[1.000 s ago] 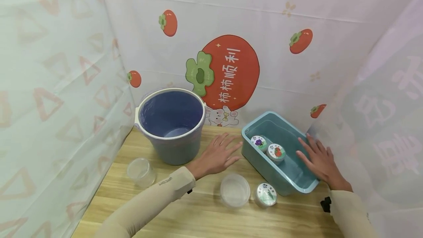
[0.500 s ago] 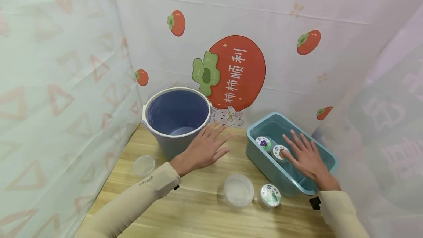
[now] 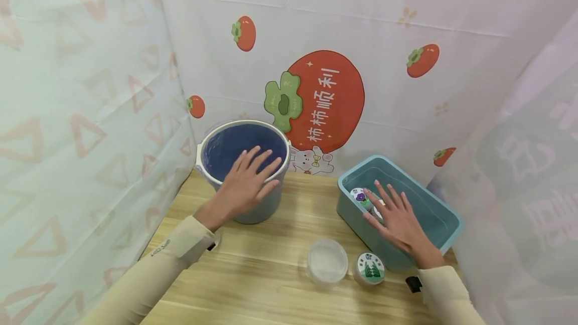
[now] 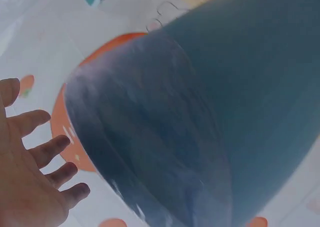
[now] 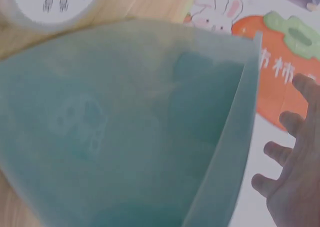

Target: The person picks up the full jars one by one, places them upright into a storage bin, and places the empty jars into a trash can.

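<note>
My left hand (image 3: 244, 182) is over the front rim of the blue bucket (image 3: 259, 209), fingers spread and holding nothing. In the left wrist view its fingers (image 4: 47, 152) extend beside the bucket wall (image 4: 260, 77). My right hand (image 3: 399, 224) hovers over the teal rectangular bin (image 3: 440, 209), fingers extended. Inside the bin lies a small round tub with a purple picture on its lid (image 3: 359, 195); a second tub beside it is mostly covered by my right fingers. The right wrist view has the bin wall (image 5: 120, 122) close up, with the hand (image 5: 295, 172) beside its rim.
A clear round container (image 3: 327, 261) stands on the wooden table (image 3: 253, 285), next to a round tub with a green-pictured lid (image 3: 370, 268). Printed cloth walls (image 3: 379, 9) enclose the back and both sides. My left forearm covers the spot where another clear container stood.
My left hand has moved left, from between bucket and bin to over the bucket. The right hand has shifted left from the bin's right rim to above the tubs. The view has turned slightly left.
</note>
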Tool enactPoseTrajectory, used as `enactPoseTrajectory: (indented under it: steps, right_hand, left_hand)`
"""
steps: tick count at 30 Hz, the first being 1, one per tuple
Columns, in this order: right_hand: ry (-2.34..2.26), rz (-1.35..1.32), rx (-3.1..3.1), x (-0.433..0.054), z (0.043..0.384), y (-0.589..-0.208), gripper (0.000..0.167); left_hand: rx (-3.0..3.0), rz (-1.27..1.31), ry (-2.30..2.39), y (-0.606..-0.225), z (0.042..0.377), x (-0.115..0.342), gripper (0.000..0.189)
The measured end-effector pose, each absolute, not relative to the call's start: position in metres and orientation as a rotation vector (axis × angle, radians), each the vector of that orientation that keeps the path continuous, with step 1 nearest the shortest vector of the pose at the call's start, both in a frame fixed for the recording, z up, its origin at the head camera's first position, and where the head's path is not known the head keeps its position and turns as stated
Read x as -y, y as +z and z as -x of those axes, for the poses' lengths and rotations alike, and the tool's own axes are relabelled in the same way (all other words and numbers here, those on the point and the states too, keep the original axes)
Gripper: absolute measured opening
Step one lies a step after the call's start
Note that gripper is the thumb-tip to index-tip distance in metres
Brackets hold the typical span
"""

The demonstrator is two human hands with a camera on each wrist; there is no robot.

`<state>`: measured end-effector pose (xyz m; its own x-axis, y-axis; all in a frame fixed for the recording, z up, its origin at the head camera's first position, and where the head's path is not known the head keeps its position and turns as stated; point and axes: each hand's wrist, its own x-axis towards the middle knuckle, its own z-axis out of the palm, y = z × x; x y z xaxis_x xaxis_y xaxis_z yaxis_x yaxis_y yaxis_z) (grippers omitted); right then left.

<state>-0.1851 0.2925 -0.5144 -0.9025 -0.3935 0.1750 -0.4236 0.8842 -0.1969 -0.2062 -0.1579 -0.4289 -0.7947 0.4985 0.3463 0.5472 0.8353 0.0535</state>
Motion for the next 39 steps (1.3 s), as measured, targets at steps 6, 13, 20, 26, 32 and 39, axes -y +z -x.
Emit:
enactPoseTrajectory:
  steps: [6,13,20,26,32,39]
  right_hand:
    - [0.341,-0.667,2.874,-0.277,0.169,-0.519,0.071]
    - [0.266,-0.733,2.780,-0.267,0.151,-0.526,0.070]
    - [0.249,-0.767,2.652,-0.263,0.133,-0.539,0.071]
    - [0.302,-0.800,2.633,-0.257,0.112,-0.554,0.070]
    - [0.393,-0.836,2.633,-0.256,0.099,-0.566,0.071]
    - [0.403,-0.857,2.619,-0.259,0.087,-0.579,0.072]
  left_hand:
    - [2.711,0.677,-0.232,-0.430,0.213,0.192,0.059]
    - [2.713,0.556,-0.301,-0.432,0.214,0.231,0.058]
    - [2.732,0.486,-0.315,-0.440,0.216,0.258,0.058]
    - [2.713,0.443,-0.319,-0.446,0.219,0.275,0.056]
    - [2.752,0.384,-0.390,-0.448,0.222,0.286,0.055]
    - [2.827,0.336,-0.463,-0.456,0.223,0.293,0.057]
